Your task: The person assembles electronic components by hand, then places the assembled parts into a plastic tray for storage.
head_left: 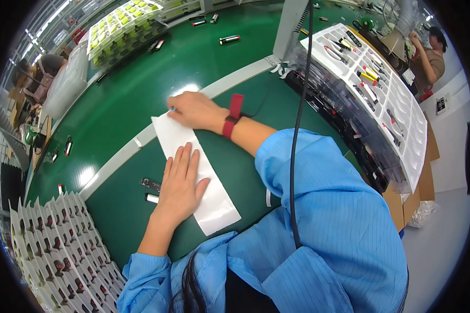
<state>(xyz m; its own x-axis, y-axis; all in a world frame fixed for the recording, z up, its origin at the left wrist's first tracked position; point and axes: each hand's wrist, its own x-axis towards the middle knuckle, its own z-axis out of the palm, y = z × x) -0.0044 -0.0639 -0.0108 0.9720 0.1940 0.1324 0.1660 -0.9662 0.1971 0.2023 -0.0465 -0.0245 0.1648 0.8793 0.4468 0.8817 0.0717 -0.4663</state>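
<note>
A long white strip of paper or film (206, 195) lies aslant on the green mat in front of me. My left hand (180, 182) rests flat on its middle, fingers stretched out and pressed down. At the strip's far end my right hand (193, 110) is closed, its fingers curled; a small blue tip (173, 109) shows at them, but the rest of what they hold is hidden. A red wrist strap (231, 122) with a thin cord circles my right wrist. Left of my left hand lie a white-and-black cylinder (151, 197) and a small dark circuit board (150, 183).
White blister trays (62, 250) stand stacked at the near left; another stack (373, 83) holding small parts rises on the right. Beyond a metal rail (245, 73), small cylinders (230, 39) lie scattered on a green surface. A black cable (299, 115) hangs before me. Two people work farther off.
</note>
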